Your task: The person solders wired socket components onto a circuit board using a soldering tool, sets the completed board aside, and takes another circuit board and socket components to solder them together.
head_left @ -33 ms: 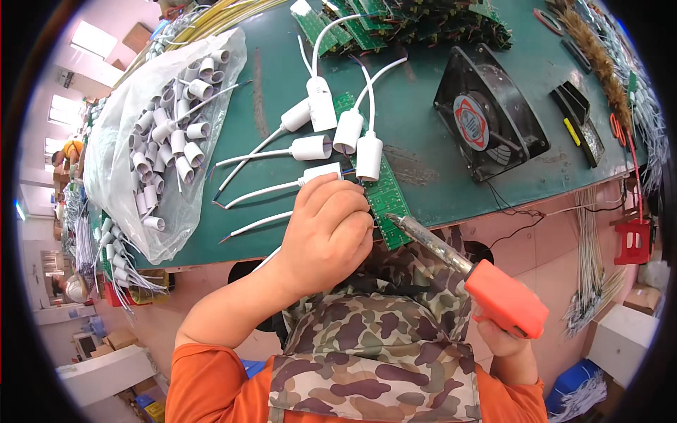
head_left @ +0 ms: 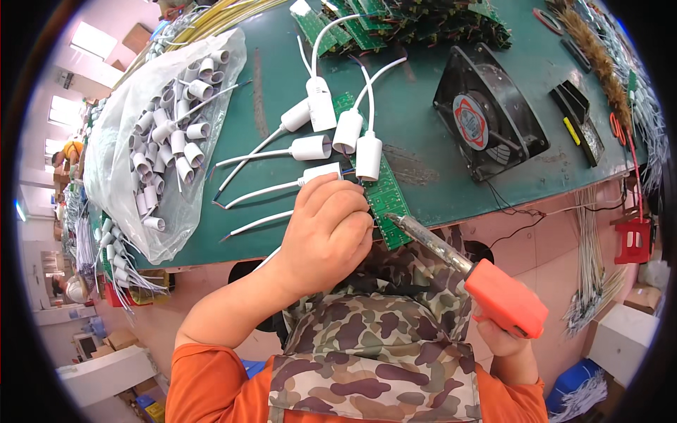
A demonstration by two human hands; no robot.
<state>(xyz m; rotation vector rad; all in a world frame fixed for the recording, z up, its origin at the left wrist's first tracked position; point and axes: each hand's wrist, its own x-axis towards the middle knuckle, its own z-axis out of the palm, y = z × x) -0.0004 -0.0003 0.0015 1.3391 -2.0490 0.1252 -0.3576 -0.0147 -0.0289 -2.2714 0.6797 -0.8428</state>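
Observation:
A strip of green circuit boards [head_left: 386,195] lies at the table's near edge. Several white cylindrical sockets with cables [head_left: 368,156] are joined to it by short wires and fan out to the left and far side. My left hand [head_left: 328,233] is closed at the strip's left edge, fingers curled down. What it pinches is hidden; white cables run out from beneath it. My right hand [head_left: 502,337] grips the red handle of a soldering iron [head_left: 504,299]. The iron's metal tip points left and meets the board near its lower end, just right of my left fingers.
A clear plastic bag of white sockets [head_left: 224,92] lies at the left. Piled green boards [head_left: 423,25] sit at the far side. Rightward stand a black fan [head_left: 490,116] with a trailing cord and a black holder [head_left: 580,123]. Wire bundles [head_left: 589,261] hang off the right edge.

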